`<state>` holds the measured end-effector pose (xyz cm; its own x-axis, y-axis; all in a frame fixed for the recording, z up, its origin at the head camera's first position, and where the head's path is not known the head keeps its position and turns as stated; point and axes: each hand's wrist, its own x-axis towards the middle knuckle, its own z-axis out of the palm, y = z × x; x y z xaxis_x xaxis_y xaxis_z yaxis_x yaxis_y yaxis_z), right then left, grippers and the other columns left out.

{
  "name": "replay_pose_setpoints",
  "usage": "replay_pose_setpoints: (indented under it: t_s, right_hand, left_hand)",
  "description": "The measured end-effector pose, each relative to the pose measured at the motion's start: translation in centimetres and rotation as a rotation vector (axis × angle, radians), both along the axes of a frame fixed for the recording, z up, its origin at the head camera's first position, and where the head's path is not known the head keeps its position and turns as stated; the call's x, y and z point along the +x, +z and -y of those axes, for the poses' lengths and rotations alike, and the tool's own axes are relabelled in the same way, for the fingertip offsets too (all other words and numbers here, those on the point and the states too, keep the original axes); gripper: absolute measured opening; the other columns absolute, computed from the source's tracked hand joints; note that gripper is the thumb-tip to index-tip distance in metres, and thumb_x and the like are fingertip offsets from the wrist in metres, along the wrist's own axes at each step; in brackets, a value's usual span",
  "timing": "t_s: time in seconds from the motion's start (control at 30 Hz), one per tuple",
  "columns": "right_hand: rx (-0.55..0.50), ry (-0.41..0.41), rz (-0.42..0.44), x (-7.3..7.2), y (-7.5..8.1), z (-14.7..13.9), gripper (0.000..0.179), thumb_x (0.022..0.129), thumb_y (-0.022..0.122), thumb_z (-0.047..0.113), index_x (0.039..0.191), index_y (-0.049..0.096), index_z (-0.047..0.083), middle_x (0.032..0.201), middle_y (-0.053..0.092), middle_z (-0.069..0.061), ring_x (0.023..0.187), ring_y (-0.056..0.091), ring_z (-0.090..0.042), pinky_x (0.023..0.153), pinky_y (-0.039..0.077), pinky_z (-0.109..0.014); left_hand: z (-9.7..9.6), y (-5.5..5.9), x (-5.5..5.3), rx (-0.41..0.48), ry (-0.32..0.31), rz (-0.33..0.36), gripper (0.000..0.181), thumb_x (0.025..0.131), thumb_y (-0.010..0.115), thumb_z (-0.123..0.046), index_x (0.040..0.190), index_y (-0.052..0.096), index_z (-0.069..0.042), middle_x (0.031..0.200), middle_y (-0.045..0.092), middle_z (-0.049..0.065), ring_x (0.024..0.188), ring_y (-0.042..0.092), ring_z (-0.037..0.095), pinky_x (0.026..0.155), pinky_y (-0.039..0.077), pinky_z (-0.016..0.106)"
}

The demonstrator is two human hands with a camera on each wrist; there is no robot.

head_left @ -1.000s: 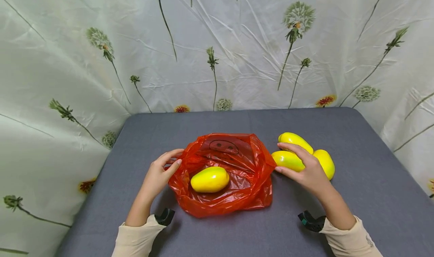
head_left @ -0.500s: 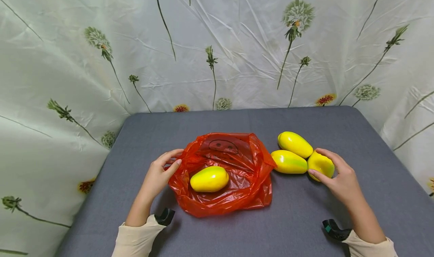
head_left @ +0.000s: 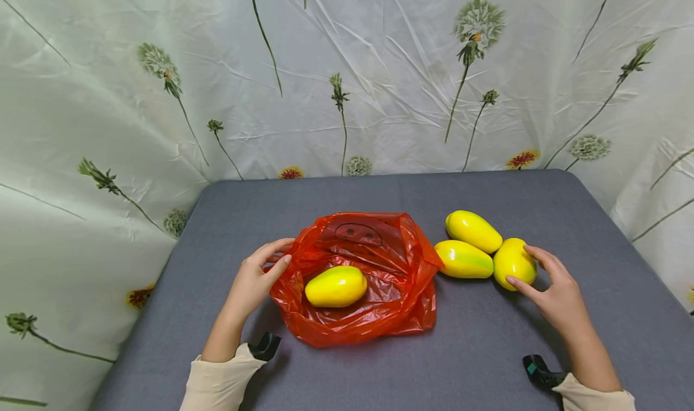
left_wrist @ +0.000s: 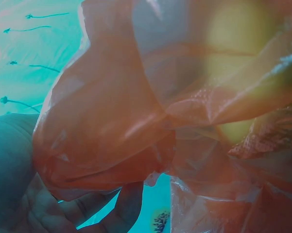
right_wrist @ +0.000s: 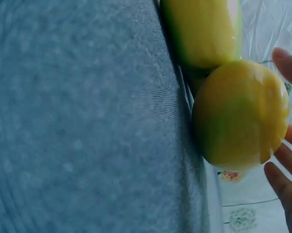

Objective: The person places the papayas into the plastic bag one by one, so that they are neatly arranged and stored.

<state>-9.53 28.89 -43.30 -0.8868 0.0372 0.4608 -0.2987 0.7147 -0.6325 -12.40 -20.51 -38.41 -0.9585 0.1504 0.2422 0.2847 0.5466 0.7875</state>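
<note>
Leftward, a cream sleeve (head_left: 217, 384) and a black wrist device (head_left: 265, 346) sit behind the left hand (head_left: 257, 278), whose thumb and fingers grip the near-side left rim of a red bag (head_left: 347, 331). Inside, one yellow fruit (head_left: 336, 287) lies on its side. The bag's right corner juts out to the left end of a second fruit (head_left: 463, 259); a third fruit (head_left: 473, 231) lies just beyond it, and both crowd the left side of a fourth fruit (head_left: 514, 266). About that last one, the right hand (head_left: 564, 296) has its thumb and fingers parted, not closed around it; whether they touch, I cannot tell. Everything stands on a grey table (head_left: 352, 194) with rounded far corners, and cloth (head_left: 390, 140) hangs along its left, back and right. The bag is thin, crinkled, translucent plastic; the fruits are smooth, glossy ovals; the table covering looks woven; the pale cloth is creased, printed with flowers.
</note>
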Motion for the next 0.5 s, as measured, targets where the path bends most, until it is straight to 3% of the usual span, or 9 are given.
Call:
replay_pose_setpoints:
  t_s: [0.2,0.33,0.43,0.5]
  right_hand:
    - [-0.025,0.008,0.045,-0.09,-0.56,-0.55,0.069,0.067,0.077,0.003,0.127,0.044,-0.004,0.121,0.044,-0.021,0.108,0.033,0.009,0.084,0.025,-0.003]
    - [-0.077,0.016,0.14,-0.12,-0.64,-0.8,0.07,0.071,0.075,0.003,0.13,0.038,-0.006,0.125,0.038,-0.024,0.115,0.041,-0.022,0.077,0.029,-0.001]
    - [-0.132,0.018,0.214,-0.07,-0.68,-0.91,0.071,0.073,0.073,0.003,0.132,0.034,-0.006,0.128,0.031,-0.025,0.107,0.04,-0.046,0.072,0.032,-0.001]
    - [-0.158,0.01,0.237,0.01,-0.77,-0.97,0.071,0.074,0.072,0.002,0.133,0.033,-0.005,0.129,0.029,-0.023,0.109,0.042,-0.039,0.07,0.034,-0.001]
  left_hand:
    - [-0.08,0.0,0.03,-0.004,0.002,0.005,0.031,0.087,0.06,-0.019,0.118,0.059,-0.016,0.111,0.058,0.002,0.088,0.055,0.016,0.076,0.047,0.037]
    - [-0.04,0.02,0.05,-0.004,0.003,0.011,0.031,0.087,0.06,-0.02,0.119,0.059,-0.016,0.112,0.058,0.002,0.089,0.055,0.016,0.076,0.047,0.037]
    - [0.01,0.01,0.06,0.001,0.002,0.013,0.032,0.088,0.059,-0.021,0.119,0.058,-0.016,0.113,0.058,0.002,0.089,0.055,0.016,0.076,0.047,0.037]
    - [0.03,0.0,0.06,0.004,0.003,0.013,0.032,0.088,0.059,-0.021,0.119,0.058,-0.016,0.113,0.058,0.002,0.089,0.055,0.016,0.076,0.047,0.037]
